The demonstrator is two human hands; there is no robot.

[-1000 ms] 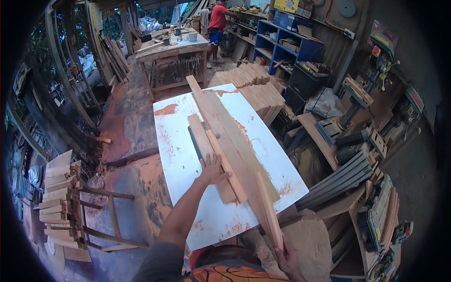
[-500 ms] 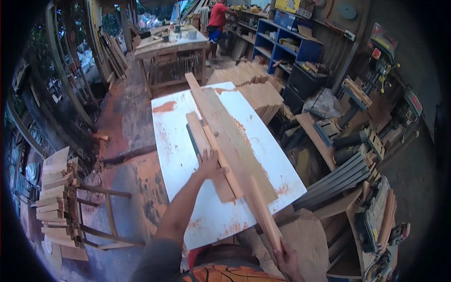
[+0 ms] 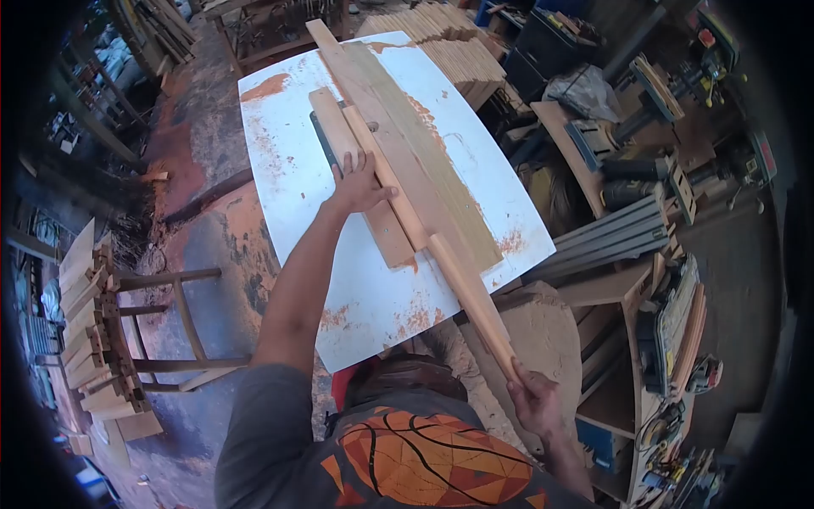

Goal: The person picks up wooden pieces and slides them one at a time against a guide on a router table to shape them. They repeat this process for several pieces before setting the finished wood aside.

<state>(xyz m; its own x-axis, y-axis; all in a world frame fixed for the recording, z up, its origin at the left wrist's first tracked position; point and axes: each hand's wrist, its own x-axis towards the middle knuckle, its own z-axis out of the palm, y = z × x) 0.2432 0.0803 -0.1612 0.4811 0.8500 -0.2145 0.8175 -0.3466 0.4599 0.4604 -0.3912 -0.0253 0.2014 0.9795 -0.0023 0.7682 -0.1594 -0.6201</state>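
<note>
My left hand (image 3: 363, 184) lies with fingers spread across a narrow wooden strip (image 3: 409, 212) and the flat guide board (image 3: 390, 240) beside it. My right hand (image 3: 534, 397) is wrapped round the near end of a second wooden strip (image 3: 471, 304), which slants off the table's front edge. The far end of this second strip meets or nearly meets the near end of the first. A long wooden plank (image 3: 394, 110) runs alongside them on the white tabletop (image 3: 292, 178). A dark round hole (image 3: 372, 127) shows in the plank beside the first strip.
Orange sawdust (image 3: 267, 87) lies on the tabletop. Stacked wood pieces (image 3: 462, 64) stand beyond it. At left is a wooden frame (image 3: 182, 318) beside piled boards (image 3: 89, 339). Drill presses (image 3: 716, 51) and a shelf unit (image 3: 627, 297) stand at right.
My view has tipped downward, so the table sits higher in the picture. The second strip's far end has come closer to the first strip's near end. My left hand keeps its place.
</note>
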